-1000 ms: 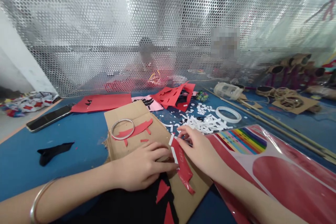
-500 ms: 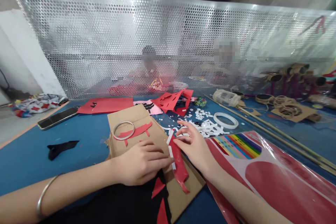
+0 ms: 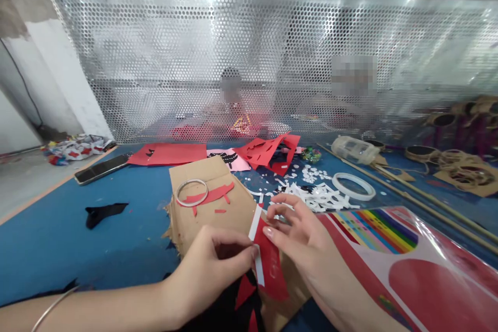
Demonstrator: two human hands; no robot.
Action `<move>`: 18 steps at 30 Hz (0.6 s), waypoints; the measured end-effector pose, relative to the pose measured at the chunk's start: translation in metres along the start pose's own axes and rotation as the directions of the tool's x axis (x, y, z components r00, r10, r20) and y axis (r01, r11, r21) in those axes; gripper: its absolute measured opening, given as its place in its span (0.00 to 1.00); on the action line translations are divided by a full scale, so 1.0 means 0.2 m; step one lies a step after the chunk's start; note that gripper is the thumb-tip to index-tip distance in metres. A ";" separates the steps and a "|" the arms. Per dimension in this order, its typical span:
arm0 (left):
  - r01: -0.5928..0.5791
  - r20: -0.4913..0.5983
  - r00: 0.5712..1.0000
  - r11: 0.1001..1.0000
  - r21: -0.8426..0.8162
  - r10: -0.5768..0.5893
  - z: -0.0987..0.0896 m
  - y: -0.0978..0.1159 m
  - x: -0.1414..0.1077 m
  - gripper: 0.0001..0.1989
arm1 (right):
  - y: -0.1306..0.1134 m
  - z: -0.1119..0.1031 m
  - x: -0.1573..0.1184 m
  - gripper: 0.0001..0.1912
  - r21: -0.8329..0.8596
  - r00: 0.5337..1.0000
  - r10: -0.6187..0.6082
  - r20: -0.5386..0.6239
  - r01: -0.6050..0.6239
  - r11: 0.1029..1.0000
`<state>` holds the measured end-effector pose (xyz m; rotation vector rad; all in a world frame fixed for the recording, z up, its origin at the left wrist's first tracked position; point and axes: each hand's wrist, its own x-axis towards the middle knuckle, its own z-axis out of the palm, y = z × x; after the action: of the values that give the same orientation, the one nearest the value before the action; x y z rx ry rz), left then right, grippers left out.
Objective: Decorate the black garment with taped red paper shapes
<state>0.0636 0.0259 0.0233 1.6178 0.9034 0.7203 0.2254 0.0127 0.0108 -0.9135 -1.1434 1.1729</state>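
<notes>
My left hand (image 3: 210, 270) pinches the edge of a long red paper strip (image 3: 271, 265) between thumb and fingers, where a narrow white paper strip (image 3: 257, 249) lies along it. My right hand (image 3: 301, 241) is just beside it, fingers spread, its thumb tip at the red paper. Below them lies a torn cardboard sheet (image 3: 212, 207) bearing a thin round ring (image 3: 191, 193) and a red paper cutout (image 3: 208, 196). Black paper (image 3: 233, 311) with red triangles lies under my left wrist.
On the blue table (image 3: 50, 218) lie a phone (image 3: 101, 168), a black scrap (image 3: 105, 213), red sheets (image 3: 167, 154), white paper clippings (image 3: 315, 197), a tape roll (image 3: 354, 187) and a rainbow-printed plastic sheet (image 3: 369, 238). Wooden sticks (image 3: 424, 202) lie right. Two people sit behind a perforated metal screen (image 3: 155, 62).
My hands have come closer together and lifted the red strip with its white strip off the cardboard. My left hand has moved from the cardboard onto the strip's edge. The view has tilted slightly.
</notes>
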 end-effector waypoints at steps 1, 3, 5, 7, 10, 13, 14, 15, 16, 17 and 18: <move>0.012 -0.007 1.000 1.000 -0.023 -0.012 0.00 0.00 -0.01 0.12 | -0.01 0.01 -0.01 0.16 -0.015 1.000 -0.017 -0.017 0.017 1.000; 0.027 0.001 1.000 0.998 -0.062 -0.027 0.00 0.00 -0.02 0.12 | -0.02 0.01 -0.02 0.14 -0.051 0.997 -0.056 -0.043 0.054 0.997; 0.035 0.025 0.999 0.994 -0.107 -0.032 0.00 0.00 -0.02 0.11 | -0.04 0.02 -0.03 0.12 -0.088 0.995 -0.090 -0.047 0.085 0.992; 0.033 0.034 0.999 0.989 -0.144 -0.029 0.00 -0.01 -0.03 0.09 | -0.04 0.02 -0.03 0.09 -0.146 0.991 -0.128 -0.035 0.121 0.982; 0.037 0.028 0.999 0.988 -0.152 -0.033 0.00 -0.01 -0.04 0.10 | -0.04 0.03 -0.04 0.05 -0.259 0.972 -0.235 -0.025 0.221 0.940; 0.041 0.042 0.998 0.990 -0.134 -0.035 0.01 0.01 -0.04 0.13 | -0.04 0.02 -0.05 0.06 -0.367 0.944 -0.329 -0.005 0.304 0.879; 0.041 0.041 0.999 0.991 -0.126 -0.036 0.01 0.01 -0.05 0.13 | -0.04 0.02 -0.06 0.07 -0.423 0.933 -0.359 0.005 0.327 0.845; 0.039 0.033 0.999 0.993 -0.113 -0.035 0.01 0.02 -0.05 0.14 | -0.04 0.02 -0.06 0.07 -0.490 0.915 -0.402 0.026 0.362 0.793; 0.036 0.029 0.999 0.995 -0.094 -0.034 0.01 0.02 -0.05 0.14 | -0.04 0.01 -0.06 0.08 -0.562 0.890 -0.452 0.060 0.404 0.722; 0.030 0.026 0.999 0.997 -0.070 -0.028 0.01 0.02 -0.05 0.14 | -0.04 0.00 -0.06 0.10 -0.625 0.856 -0.504 0.111 0.455 0.635; 0.018 0.028 0.999 0.999 -0.039 -0.017 0.00 0.02 -0.05 0.14 | -0.04 0.00 -0.07 0.11 -0.672 0.819 -0.546 0.176 0.505 0.541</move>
<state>0.0602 0.0173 0.0273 1.5796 0.8772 0.6987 0.2277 -0.0018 0.0157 -1.0283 -1.7163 0.1687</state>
